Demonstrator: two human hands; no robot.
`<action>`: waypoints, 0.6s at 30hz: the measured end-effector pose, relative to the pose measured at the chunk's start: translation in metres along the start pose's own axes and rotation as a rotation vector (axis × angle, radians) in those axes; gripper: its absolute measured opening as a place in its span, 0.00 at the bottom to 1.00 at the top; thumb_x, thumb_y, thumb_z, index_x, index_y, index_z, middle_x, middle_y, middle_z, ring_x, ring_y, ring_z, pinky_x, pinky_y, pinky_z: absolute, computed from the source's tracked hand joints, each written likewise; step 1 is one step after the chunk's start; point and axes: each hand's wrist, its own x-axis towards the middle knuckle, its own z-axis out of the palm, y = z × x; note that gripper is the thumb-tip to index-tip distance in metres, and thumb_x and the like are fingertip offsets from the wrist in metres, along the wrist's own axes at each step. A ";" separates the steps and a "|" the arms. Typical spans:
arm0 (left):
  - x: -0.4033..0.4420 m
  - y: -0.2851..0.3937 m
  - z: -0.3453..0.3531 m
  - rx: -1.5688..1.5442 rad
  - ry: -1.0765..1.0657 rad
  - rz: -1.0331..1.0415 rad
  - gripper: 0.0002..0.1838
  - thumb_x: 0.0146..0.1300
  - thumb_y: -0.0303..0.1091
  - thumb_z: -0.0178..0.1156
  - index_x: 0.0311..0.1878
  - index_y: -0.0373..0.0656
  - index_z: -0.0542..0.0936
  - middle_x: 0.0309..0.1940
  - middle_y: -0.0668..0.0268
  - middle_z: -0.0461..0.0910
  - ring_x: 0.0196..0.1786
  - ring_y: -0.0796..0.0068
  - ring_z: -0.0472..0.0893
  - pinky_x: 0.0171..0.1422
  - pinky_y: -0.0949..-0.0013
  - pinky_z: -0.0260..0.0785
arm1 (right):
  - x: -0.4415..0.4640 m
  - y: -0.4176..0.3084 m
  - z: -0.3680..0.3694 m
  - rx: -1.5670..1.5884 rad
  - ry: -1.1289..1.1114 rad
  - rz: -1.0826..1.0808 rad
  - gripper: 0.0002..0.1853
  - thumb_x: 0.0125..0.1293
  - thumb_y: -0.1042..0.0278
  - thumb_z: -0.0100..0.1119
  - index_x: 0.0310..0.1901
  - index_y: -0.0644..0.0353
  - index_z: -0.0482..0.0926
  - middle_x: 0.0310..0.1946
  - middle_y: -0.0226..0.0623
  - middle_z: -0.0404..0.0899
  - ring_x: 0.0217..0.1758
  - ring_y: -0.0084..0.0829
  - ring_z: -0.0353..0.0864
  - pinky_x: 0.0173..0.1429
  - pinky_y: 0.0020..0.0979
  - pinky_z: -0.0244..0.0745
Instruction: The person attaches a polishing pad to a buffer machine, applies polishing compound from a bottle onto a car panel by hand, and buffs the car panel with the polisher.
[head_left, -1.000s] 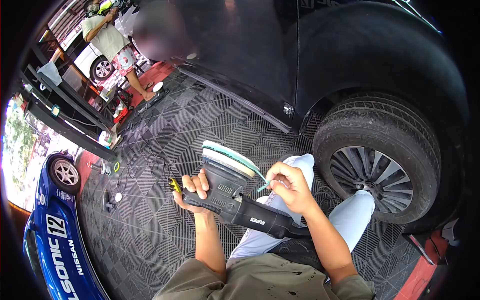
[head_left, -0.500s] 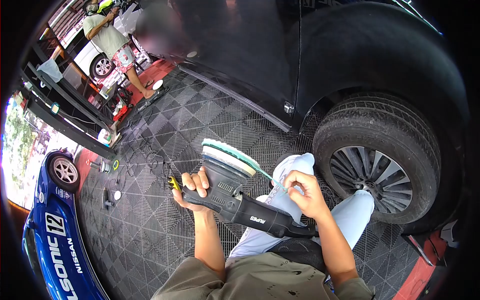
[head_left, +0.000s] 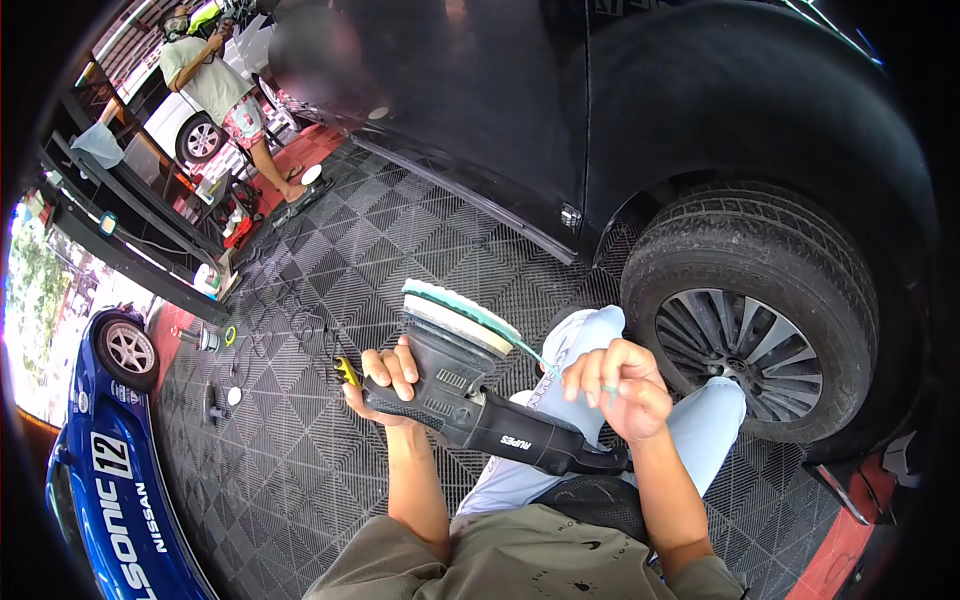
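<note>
My left hand (head_left: pixel 388 378) is wrapped around the head end of a black car polisher (head_left: pixel 465 400), whose body lies slanted across my lap. A round polishing pad (head_left: pixel 460 318), pale with a teal-green face, sits on the polisher and faces away from me. From the pad's right edge a thin teal strand (head_left: pixel 545 362) runs taut to my right hand (head_left: pixel 622 390), which pinches it between thumb and fingers. A small bit of teal shows at those fingers too. The polisher's handle end rests near my waist, beneath my right forearm.
A dark car door and fender (head_left: pixel 740 110) rise ahead, with a wheel (head_left: pixel 745 340) close on my right. A blue car (head_left: pixel 120 480) stands at left. On the black tile floor (head_left: pixel 300 440) lie cords and another tool (head_left: pixel 212 402). Another person (head_left: pixel 215 85) stands at far left.
My right hand has shifted slightly right and down and turned, drawing the teal strand out. My left hand and the polisher stay nearly in place.
</note>
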 end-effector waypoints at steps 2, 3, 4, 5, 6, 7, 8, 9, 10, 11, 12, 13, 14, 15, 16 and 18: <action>-0.001 0.000 -0.001 0.004 -0.002 0.008 0.25 0.66 0.62 0.51 0.31 0.48 0.76 0.18 0.67 0.78 0.33 0.71 0.77 0.72 0.66 0.53 | -0.002 0.004 -0.003 -0.139 0.062 0.045 0.05 0.56 0.70 0.49 0.27 0.59 0.66 0.25 0.39 0.74 0.32 0.37 0.76 0.43 0.38 0.71; -0.002 0.000 -0.002 0.003 -0.001 0.011 0.25 0.66 0.62 0.51 0.31 0.48 0.76 0.18 0.67 0.78 0.33 0.71 0.77 0.72 0.66 0.53 | -0.003 0.008 -0.005 -0.276 0.125 0.090 0.05 0.56 0.69 0.49 0.28 0.59 0.66 0.24 0.38 0.72 0.29 0.33 0.73 0.40 0.36 0.71; -0.003 0.001 -0.002 0.005 0.004 0.010 0.25 0.66 0.62 0.51 0.31 0.48 0.76 0.18 0.67 0.78 0.32 0.71 0.77 0.73 0.66 0.53 | -0.004 0.015 -0.005 -0.348 0.175 0.059 0.04 0.59 0.72 0.49 0.30 0.60 0.66 0.25 0.37 0.72 0.25 0.24 0.68 0.33 0.28 0.70; -0.004 0.001 -0.003 0.006 0.009 0.007 0.25 0.66 0.62 0.51 0.31 0.48 0.76 0.18 0.67 0.78 0.32 0.71 0.77 0.73 0.66 0.53 | -0.003 0.015 -0.002 -0.348 0.174 0.061 0.04 0.59 0.72 0.49 0.30 0.60 0.66 0.25 0.37 0.72 0.25 0.24 0.68 0.33 0.28 0.70; -0.004 0.001 -0.003 0.006 0.011 0.007 0.25 0.66 0.62 0.51 0.31 0.48 0.76 0.18 0.67 0.78 0.32 0.71 0.77 0.73 0.66 0.53 | -0.002 0.014 0.003 -0.401 0.224 0.132 0.03 0.61 0.75 0.49 0.32 0.60 0.66 0.27 0.35 0.72 0.28 0.21 0.69 0.34 0.25 0.68; -0.004 0.001 -0.003 0.003 0.010 0.005 0.25 0.65 0.62 0.51 0.31 0.48 0.76 0.18 0.67 0.78 0.32 0.71 0.77 0.73 0.66 0.52 | -0.001 0.015 0.007 -0.454 0.276 0.203 0.03 0.63 0.79 0.50 0.34 0.61 0.67 0.29 0.34 0.73 0.31 0.18 0.70 0.35 0.22 0.67; -0.004 0.001 -0.003 -0.001 0.011 0.001 0.25 0.65 0.62 0.51 0.31 0.48 0.76 0.18 0.67 0.78 0.33 0.71 0.77 0.73 0.66 0.52 | 0.003 0.021 0.010 -0.579 0.252 0.123 0.05 0.63 0.81 0.51 0.37 0.61 0.67 0.34 0.36 0.78 0.25 0.14 0.69 0.29 0.20 0.64; -0.005 0.002 -0.002 0.000 0.013 0.000 0.25 0.65 0.62 0.51 0.31 0.48 0.76 0.18 0.67 0.78 0.33 0.71 0.77 0.73 0.66 0.52 | 0.004 0.021 0.012 -0.578 0.253 0.125 0.05 0.63 0.81 0.51 0.37 0.61 0.67 0.34 0.36 0.78 0.25 0.14 0.69 0.29 0.20 0.64; -0.004 0.001 -0.002 0.003 0.014 -0.004 0.25 0.66 0.62 0.51 0.31 0.48 0.76 0.18 0.66 0.78 0.33 0.71 0.77 0.73 0.66 0.52 | 0.005 0.020 0.015 -0.717 0.229 0.133 0.05 0.63 0.81 0.52 0.37 0.62 0.68 0.36 0.37 0.79 0.22 0.13 0.68 0.27 0.20 0.63; -0.004 0.002 -0.001 0.008 0.015 -0.005 0.25 0.66 0.63 0.51 0.31 0.49 0.75 0.18 0.66 0.78 0.33 0.71 0.76 0.73 0.66 0.52 | 0.007 0.020 0.018 -0.853 0.201 0.140 0.05 0.63 0.81 0.52 0.38 0.63 0.68 0.38 0.39 0.81 0.18 0.12 0.66 0.24 0.20 0.62; -0.003 0.002 0.000 0.016 0.010 -0.003 0.25 0.66 0.63 0.50 0.31 0.49 0.75 0.18 0.66 0.78 0.33 0.71 0.76 0.73 0.66 0.53 | 0.007 0.027 0.016 -0.873 0.212 0.097 0.10 0.63 0.80 0.56 0.45 0.64 0.70 0.34 0.37 0.83 0.14 0.11 0.63 0.21 0.21 0.60; -0.003 0.002 0.001 0.020 0.012 0.006 0.26 0.66 0.64 0.50 0.31 0.48 0.75 0.18 0.66 0.78 0.34 0.70 0.76 0.73 0.66 0.53 | 0.008 0.027 0.019 -0.868 0.202 0.098 0.10 0.63 0.80 0.56 0.45 0.64 0.70 0.34 0.37 0.83 0.14 0.11 0.63 0.21 0.21 0.60; -0.003 0.002 0.001 0.024 0.014 0.009 0.26 0.66 0.63 0.49 0.31 0.48 0.75 0.18 0.66 0.78 0.34 0.70 0.76 0.72 0.66 0.53 | 0.010 0.022 0.024 -0.918 0.190 0.130 0.13 0.63 0.78 0.58 0.49 0.64 0.72 0.30 0.35 0.83 0.14 0.11 0.63 0.21 0.21 0.59; -0.003 0.002 0.002 0.027 0.016 0.011 0.26 0.66 0.63 0.49 0.31 0.48 0.75 0.18 0.66 0.78 0.34 0.70 0.76 0.72 0.66 0.54 | 0.012 0.020 0.026 -0.968 0.178 0.162 0.16 0.63 0.77 0.61 0.52 0.64 0.73 0.26 0.34 0.82 0.15 0.12 0.63 0.21 0.21 0.59; -0.002 0.001 0.002 0.017 0.002 0.015 0.25 0.67 0.63 0.49 0.31 0.49 0.75 0.18 0.66 0.78 0.34 0.70 0.77 0.71 0.66 0.54 | 0.013 0.021 0.023 -1.034 0.157 0.150 0.15 0.62 0.75 0.64 0.51 0.62 0.78 0.23 0.32 0.81 0.14 0.13 0.62 0.21 0.22 0.58; -0.002 0.002 0.003 0.021 0.003 0.010 0.25 0.67 0.62 0.49 0.31 0.49 0.75 0.18 0.67 0.78 0.34 0.70 0.77 0.71 0.67 0.54 | 0.012 0.025 0.018 -1.064 0.156 0.129 0.12 0.61 0.75 0.64 0.47 0.62 0.80 0.23 0.32 0.81 0.14 0.13 0.62 0.21 0.22 0.57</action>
